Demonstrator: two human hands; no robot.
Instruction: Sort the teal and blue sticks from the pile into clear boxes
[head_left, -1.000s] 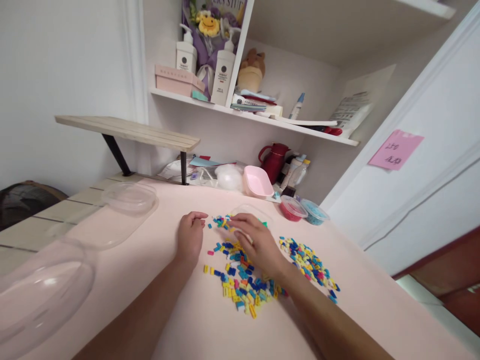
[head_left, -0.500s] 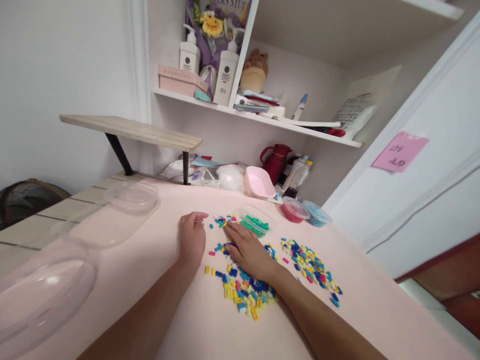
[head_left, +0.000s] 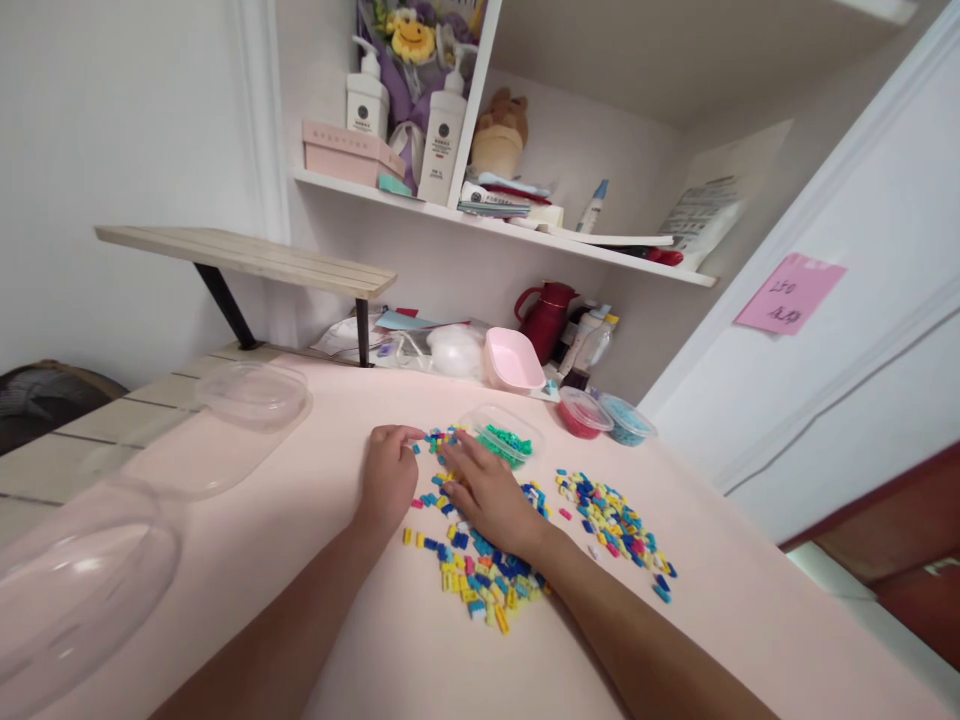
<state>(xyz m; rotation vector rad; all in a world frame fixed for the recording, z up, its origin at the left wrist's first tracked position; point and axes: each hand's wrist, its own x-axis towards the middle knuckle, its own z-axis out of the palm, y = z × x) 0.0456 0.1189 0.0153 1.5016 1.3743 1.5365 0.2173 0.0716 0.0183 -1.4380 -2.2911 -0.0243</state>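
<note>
Small toy building bricks [head_left: 491, 590] in yellow, blue, pink and white lie in a loose pile on the pink tabletop [head_left: 300, 560]. My right hand [head_left: 491, 495] rests palm down over this pile, fingers stretched forward and apart, hiding some bricks. To its left, my left hand [head_left: 390, 475] has its index finger stretched toward a small cluster of bricks [head_left: 439, 438]; its other fingers are partly hidden. Neither hand visibly holds a brick. Just beyond my right fingertips stands a clear tub of green bricks [head_left: 506, 443]. A second brick pile [head_left: 619, 520] spreads to the right.
Lidded tubs of red bricks [head_left: 583, 413] and light blue bricks [head_left: 626, 420] stand at the back right. A pink bowl [head_left: 514, 360] and a red jug [head_left: 549, 318] are behind. Clear plastic containers [head_left: 255, 390] sit at left, below a wooden riser [head_left: 247, 262].
My left hand has moved slightly right, its index finger now closer to the small cluster. My right hand has shifted only a little over the pile. The whole view has moved slightly.
</note>
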